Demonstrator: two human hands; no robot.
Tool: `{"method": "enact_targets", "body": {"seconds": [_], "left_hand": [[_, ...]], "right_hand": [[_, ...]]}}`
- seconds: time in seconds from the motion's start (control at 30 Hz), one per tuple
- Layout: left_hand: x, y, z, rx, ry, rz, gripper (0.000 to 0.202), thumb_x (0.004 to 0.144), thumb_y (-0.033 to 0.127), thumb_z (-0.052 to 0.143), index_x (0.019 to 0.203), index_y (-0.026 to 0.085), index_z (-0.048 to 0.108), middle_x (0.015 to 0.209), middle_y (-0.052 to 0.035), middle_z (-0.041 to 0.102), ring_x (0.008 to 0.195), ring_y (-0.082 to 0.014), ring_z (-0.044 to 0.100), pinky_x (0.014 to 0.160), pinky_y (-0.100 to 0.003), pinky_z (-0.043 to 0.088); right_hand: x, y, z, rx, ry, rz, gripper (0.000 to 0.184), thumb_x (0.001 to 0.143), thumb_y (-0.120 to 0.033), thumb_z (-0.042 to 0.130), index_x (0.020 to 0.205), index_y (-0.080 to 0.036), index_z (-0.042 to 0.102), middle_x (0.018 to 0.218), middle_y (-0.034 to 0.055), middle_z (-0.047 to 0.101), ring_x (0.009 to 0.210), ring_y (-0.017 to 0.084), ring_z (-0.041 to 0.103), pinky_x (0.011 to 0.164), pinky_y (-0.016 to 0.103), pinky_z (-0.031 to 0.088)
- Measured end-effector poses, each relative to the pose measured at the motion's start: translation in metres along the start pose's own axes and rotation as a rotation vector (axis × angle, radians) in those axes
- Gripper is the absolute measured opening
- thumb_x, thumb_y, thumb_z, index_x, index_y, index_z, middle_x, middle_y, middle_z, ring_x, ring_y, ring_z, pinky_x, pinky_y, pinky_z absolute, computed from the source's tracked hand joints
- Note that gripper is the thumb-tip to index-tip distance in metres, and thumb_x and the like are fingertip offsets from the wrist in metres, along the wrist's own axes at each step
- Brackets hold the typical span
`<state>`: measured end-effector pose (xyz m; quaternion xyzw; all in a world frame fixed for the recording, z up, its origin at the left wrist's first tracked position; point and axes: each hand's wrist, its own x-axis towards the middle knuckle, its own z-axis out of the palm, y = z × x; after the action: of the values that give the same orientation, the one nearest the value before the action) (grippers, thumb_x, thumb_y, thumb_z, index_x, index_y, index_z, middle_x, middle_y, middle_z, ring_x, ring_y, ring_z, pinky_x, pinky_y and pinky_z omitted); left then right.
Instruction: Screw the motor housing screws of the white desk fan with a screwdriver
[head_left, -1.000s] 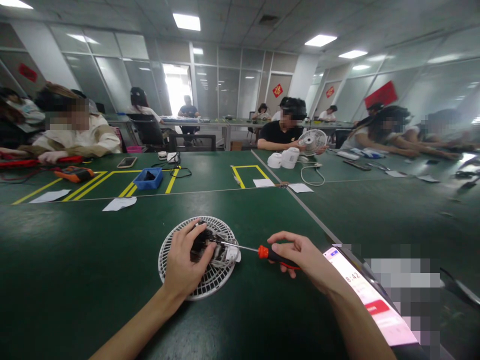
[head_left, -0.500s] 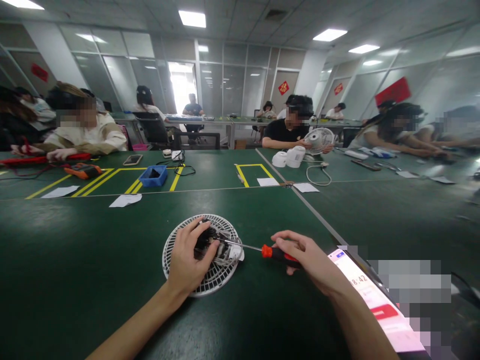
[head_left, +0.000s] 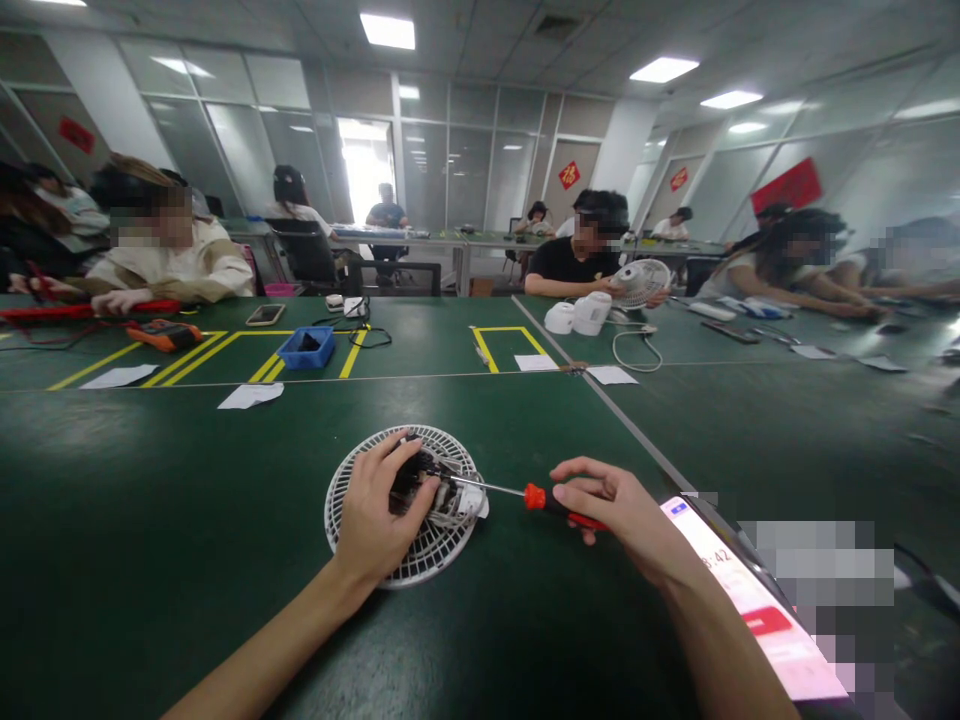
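The right hand has its thumb and fingers wrapped loosely round the handle of a red-and-black screwdriver, while the left hand is clasped over a dark mechanism, thumb on the near side and fingers over the top. Largest of all is the green table, which spreads beneath everything. Across it sits a person in a black shirt, holding another white fan part. Nearer, the round white grille lies flat on the table in front of the wearer, with the mechanism and some pale wires on top. Beyond the grille, to its left, stands a blue bin with something dark inside. A phone with a lit screen lies beside the right forearm. The screwdriver's thin shaft points left into the mechanism near the left thumb; whether its tip meets a screw cannot be told. A small white tag rests below the shaft.
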<state>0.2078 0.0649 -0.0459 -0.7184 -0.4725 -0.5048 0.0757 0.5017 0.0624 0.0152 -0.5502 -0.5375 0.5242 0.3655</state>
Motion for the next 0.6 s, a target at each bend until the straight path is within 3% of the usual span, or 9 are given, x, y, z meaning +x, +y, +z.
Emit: {"method": "enact_targets", "body": {"seconds": [0.2, 0.3, 0.43, 0.53, 0.6], "left_hand": [[-0.0005, -0.0001, -0.0002, 0.004, 0.001, -0.011, 0.045, 0.092, 0.031, 0.069, 0.135, 0.024, 0.054, 0.136, -0.0105, 0.061, 0.121, -0.0269, 0.059, 0.103, -0.049, 0.051], [-0.0004, -0.0001, -0.0004, 0.007, 0.002, -0.006, 0.046, 0.092, 0.031, 0.069, 0.135, 0.024, 0.054, 0.136, -0.0106, 0.061, 0.121, -0.0270, 0.059, 0.104, -0.049, 0.051], [0.0003, -0.0001, 0.0000, 0.007, 0.000, -0.009, 0.046, 0.092, 0.031, 0.069, 0.135, 0.025, 0.054, 0.136, -0.0104, 0.061, 0.122, -0.0273, 0.060, 0.104, -0.049, 0.051], [0.0003, 0.0001, -0.0002, 0.005, 0.002, -0.010, 0.046, 0.092, 0.031, 0.069, 0.135, 0.025, 0.054, 0.135, -0.0103, 0.062, 0.121, -0.0273, 0.060, 0.104, -0.049, 0.051], [0.0000, 0.0003, -0.0005, 0.005, 0.006, -0.005, 0.046, 0.092, 0.030, 0.070, 0.135, 0.025, 0.054, 0.135, -0.0105, 0.061, 0.121, -0.0273, 0.060, 0.103, -0.049, 0.051]], "right_hand": [[-0.0005, -0.0008, -0.0025, 0.048, -0.004, -0.069, 0.045, 0.059, -0.042, 0.092, 0.092, -0.020, 0.070, 0.089, 0.0044, 0.072, 0.078, 0.020, 0.066, 0.053, 0.026, 0.051], [-0.0009, -0.0018, -0.0038, 0.018, -0.007, -0.112, 0.041, 0.058, -0.036, 0.092, 0.089, -0.021, 0.071, 0.092, 0.0039, 0.073, 0.084, 0.021, 0.068, 0.070, 0.032, 0.056], [-0.0022, -0.0049, -0.0034, -0.033, -0.005, -0.143, 0.038, 0.058, -0.034, 0.093, 0.087, -0.021, 0.072, 0.090, 0.0020, 0.074, 0.088, 0.022, 0.069, 0.090, 0.039, 0.054], [-0.0035, -0.0068, -0.0016, -0.041, -0.006, -0.139, 0.037, 0.059, -0.035, 0.092, 0.088, -0.022, 0.073, 0.092, 0.0025, 0.074, 0.090, 0.023, 0.070, 0.089, 0.039, 0.054], [-0.0039, -0.0067, 0.0000, -0.028, -0.005, -0.122, 0.038, 0.060, -0.037, 0.091, 0.090, -0.021, 0.072, 0.093, 0.0041, 0.074, 0.090, 0.024, 0.069, 0.079, 0.037, 0.055]]}}
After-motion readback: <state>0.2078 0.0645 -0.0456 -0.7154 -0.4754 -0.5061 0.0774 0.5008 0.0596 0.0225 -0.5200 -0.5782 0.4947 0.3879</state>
